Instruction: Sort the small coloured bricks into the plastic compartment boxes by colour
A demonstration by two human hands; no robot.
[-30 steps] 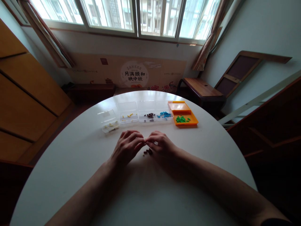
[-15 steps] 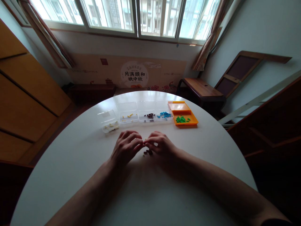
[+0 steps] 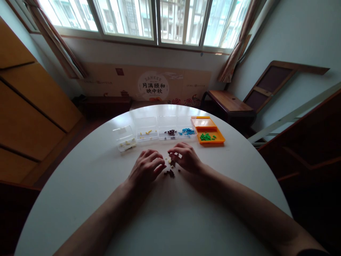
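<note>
Table [image 3: 80, 199] first: round and white, it carries everything within arm's reach. Boxes [image 3: 157, 132] sit in a row at its far side, lids back, each keeping one colour apart; the orange tray [image 3: 213, 139] at the right end has the green bits. Left hand [image 3: 146, 170] rests palm down, fingers curled and close together. Right hand [image 3: 186, 158] hovers beside it, fingertips drawn together as if pinching, though what they grip is too small to tell. Beads [image 3: 169, 172], dark and pale, lie loose between the hands, near both
</note>
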